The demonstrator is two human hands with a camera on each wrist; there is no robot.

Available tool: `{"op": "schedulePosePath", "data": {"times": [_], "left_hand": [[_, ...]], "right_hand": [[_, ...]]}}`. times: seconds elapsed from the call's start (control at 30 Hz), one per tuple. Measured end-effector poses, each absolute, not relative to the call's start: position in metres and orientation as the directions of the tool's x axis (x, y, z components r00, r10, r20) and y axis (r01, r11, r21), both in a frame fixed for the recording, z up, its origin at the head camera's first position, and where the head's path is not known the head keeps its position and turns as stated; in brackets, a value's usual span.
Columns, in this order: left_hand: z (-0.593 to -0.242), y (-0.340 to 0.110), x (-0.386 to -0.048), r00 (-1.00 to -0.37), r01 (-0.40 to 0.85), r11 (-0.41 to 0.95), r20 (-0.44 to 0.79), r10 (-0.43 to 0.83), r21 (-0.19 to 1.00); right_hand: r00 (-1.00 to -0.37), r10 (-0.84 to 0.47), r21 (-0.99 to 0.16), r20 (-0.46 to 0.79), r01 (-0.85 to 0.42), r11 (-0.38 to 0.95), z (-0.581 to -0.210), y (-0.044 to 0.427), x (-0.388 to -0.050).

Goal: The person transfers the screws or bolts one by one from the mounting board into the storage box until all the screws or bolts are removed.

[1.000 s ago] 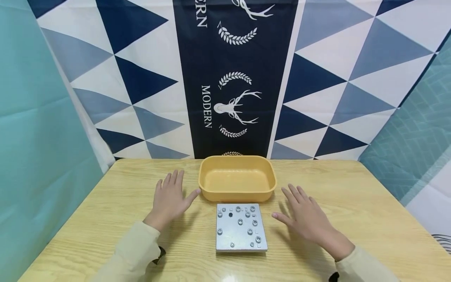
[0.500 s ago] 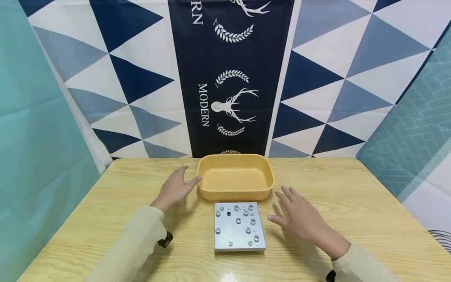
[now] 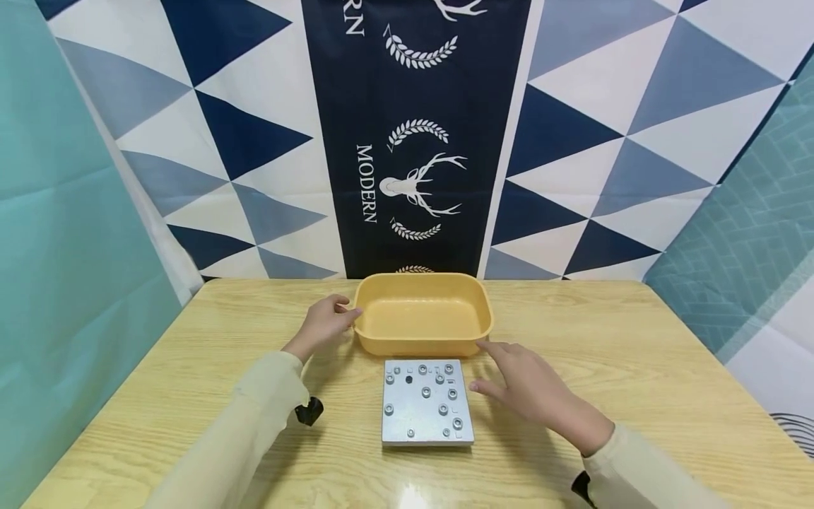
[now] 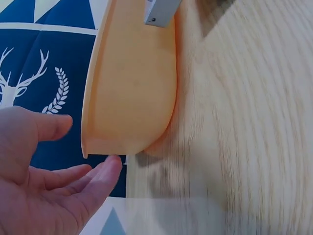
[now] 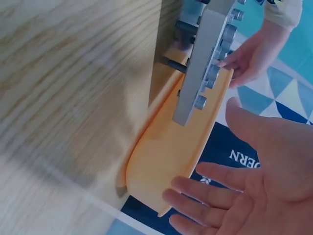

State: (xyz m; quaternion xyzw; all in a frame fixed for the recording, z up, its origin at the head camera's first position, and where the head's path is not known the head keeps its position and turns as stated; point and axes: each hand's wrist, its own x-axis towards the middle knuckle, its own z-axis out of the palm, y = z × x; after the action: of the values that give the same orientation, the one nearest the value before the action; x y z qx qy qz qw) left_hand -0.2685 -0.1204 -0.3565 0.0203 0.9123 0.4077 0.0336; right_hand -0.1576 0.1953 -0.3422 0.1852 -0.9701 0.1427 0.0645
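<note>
A yellow plastic basin (image 3: 422, 347) stands at the back middle of the table. My left hand (image 3: 323, 324) is at its left end; in the left wrist view the thumb and loosely bent fingers lie either side of the basin's rim (image 4: 88, 117), thumb apart from it, a fingertip close beneath. Near the front right corner is my right hand (image 3: 531, 382), its fingers extended towards the basin and holding nothing. In front of the basin sits a silver metal plate (image 3: 416, 418) studded with several socket-head bolts. Bolt shanks poke out below the plate (image 5: 195, 73) in the right wrist view.
The wood-grain table (image 3: 254, 396) ends behind the basin at a patterned cloth (image 3: 413, 191) with triangles and deer heads. Teal cloth (image 3: 83, 283) hangs along the left side. The plate lies between the two forearms.
My left hand has moved forward and right to the basin's left end, its fingers bending more. The right hand has come left and forward, closer to the basin. Basin and plate stay put.
</note>
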Motion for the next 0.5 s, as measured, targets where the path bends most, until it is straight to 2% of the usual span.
{"op": "schedulePosePath", "data": {"times": [0.2, 0.5], "left_hand": [[-0.36, -0.116, -0.273, -0.991, -0.106, 0.536, -0.13, 0.007, 0.837], [-0.364, -0.115, -0.281, -0.965, -0.247, 0.371, -0.261, -0.014, 0.895]], "right_hand": [[-0.9, -0.389, -0.273, 0.198, -0.432, 0.859, -0.341, 0.194, -0.164], [-0.845, -0.479, -0.285, 0.236, -0.532, 0.798, -0.344, 0.196, -0.176]]}}
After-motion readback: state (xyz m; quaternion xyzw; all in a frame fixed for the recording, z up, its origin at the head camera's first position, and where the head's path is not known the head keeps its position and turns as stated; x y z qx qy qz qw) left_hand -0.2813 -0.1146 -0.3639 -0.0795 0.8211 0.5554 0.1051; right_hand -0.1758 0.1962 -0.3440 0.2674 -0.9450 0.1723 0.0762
